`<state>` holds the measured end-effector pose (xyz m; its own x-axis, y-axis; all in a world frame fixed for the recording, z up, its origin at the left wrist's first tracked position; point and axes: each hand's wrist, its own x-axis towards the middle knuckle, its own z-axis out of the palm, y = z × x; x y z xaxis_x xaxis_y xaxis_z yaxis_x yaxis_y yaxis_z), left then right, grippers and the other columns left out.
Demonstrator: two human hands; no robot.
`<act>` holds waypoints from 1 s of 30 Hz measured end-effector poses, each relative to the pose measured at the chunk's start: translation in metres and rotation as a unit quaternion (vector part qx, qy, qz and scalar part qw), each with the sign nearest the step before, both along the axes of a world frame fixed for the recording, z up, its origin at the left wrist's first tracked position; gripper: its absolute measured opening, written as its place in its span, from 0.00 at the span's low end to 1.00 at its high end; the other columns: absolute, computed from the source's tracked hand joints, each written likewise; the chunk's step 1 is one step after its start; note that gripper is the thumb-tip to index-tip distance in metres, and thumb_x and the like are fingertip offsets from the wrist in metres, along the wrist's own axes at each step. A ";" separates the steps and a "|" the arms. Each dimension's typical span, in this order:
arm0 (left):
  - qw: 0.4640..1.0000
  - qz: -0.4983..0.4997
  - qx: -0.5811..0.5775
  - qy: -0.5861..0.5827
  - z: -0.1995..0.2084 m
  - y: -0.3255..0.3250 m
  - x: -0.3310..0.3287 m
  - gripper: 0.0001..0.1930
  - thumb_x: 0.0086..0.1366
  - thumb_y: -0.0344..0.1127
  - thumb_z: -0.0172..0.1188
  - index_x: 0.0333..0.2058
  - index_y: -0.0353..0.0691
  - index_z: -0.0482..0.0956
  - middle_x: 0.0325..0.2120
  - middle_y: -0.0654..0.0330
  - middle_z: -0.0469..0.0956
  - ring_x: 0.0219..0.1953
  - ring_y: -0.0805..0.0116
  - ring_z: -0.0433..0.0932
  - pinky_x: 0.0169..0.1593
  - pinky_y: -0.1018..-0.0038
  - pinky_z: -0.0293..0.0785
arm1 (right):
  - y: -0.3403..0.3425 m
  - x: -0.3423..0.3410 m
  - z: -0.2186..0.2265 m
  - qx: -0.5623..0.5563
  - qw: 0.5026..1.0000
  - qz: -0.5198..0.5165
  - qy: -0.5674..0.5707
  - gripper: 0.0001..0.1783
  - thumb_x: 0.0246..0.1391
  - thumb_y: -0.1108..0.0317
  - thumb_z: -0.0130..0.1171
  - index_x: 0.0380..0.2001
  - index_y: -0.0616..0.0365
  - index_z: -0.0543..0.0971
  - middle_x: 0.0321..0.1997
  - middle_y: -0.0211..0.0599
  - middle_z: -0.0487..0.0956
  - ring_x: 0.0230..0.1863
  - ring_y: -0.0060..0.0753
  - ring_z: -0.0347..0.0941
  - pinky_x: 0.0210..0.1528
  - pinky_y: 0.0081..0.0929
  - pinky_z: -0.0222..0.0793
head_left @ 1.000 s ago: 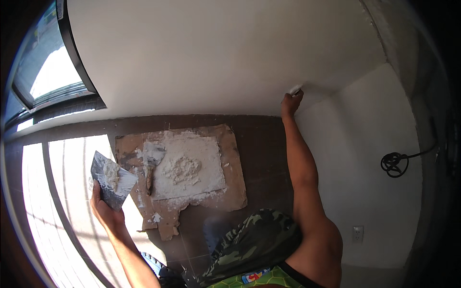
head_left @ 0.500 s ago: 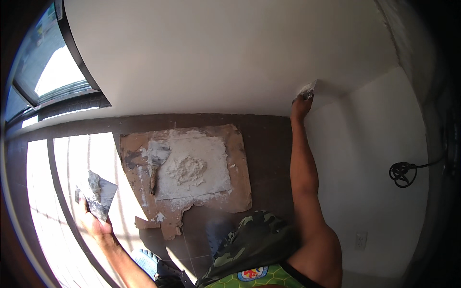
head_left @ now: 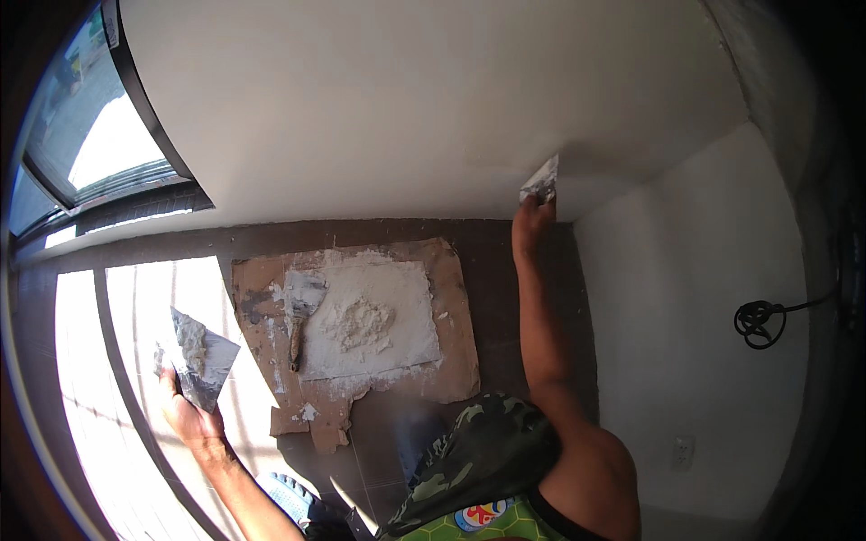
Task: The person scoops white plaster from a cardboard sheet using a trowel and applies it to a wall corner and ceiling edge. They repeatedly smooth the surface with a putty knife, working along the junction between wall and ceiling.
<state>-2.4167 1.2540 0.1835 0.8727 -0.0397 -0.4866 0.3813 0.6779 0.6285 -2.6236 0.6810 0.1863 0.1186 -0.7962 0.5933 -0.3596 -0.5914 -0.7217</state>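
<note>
My left hand point(head_left: 194, 422) is closed around a wide putty knife point(head_left: 221, 361), held out at the lower left. A lump of grey-white putty point(head_left: 190, 346) sits on its blade. Ahead and to the right, my outstretched right hand point(head_left: 534, 218) grips another putty knife point(head_left: 544, 177), its blade at the white wall point(head_left: 388, 117) low down near the corner. A third putty knife point(head_left: 295, 343), with a worn handle and a white-smeared blade, lies on the floor between my arms, at the left edge of a heap of white powder point(head_left: 361, 325).
Torn cardboard point(head_left: 458, 338) lies under the powder on the dark tiled floor point(head_left: 505, 307). A window point(head_left: 99, 117) stands at the upper left. On the right-hand wall are a coiled black cable point(head_left: 760, 325) and a wall outlet point(head_left: 683, 453).
My right hand has slid its putty knife leftward along the wall, away from the corner. My left hand, still holding its loaded putty knife, has shifted slightly to the right.
</note>
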 end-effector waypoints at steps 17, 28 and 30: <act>0.994 -0.062 0.081 0.050 0.004 -0.017 -0.041 0.18 0.72 0.39 0.49 0.51 0.30 0.74 0.47 0.52 0.79 0.47 0.61 0.79 0.52 0.64 0.76 | 0.135 0.161 0.011 -0.140 0.945 -0.022 0.293 0.32 0.53 0.76 0.57 0.62 0.62 0.63 0.54 0.48 0.68 0.51 0.55 0.71 0.42 0.44 0.79; 0.994 0.017 0.072 0.077 0.002 0.001 -0.039 0.20 0.71 0.41 0.53 0.53 0.30 0.74 0.49 0.51 0.78 0.49 0.60 0.79 0.53 0.63 0.77 | -0.056 -0.037 -0.030 0.003 0.994 -0.107 -0.031 0.24 0.63 0.75 0.46 0.61 0.75 0.62 0.59 0.63 0.70 0.58 0.59 0.70 0.61 0.43 0.64; 0.994 0.027 0.040 0.093 -0.004 0.004 -0.038 0.20 0.71 0.40 0.53 0.53 0.30 0.73 0.49 0.51 0.78 0.50 0.59 0.79 0.54 0.61 0.77 | -0.095 -0.045 -0.021 -0.018 0.985 -0.173 0.024 0.27 0.60 0.76 0.48 0.62 0.74 0.60 0.58 0.63 0.69 0.57 0.62 0.69 0.60 0.44 0.65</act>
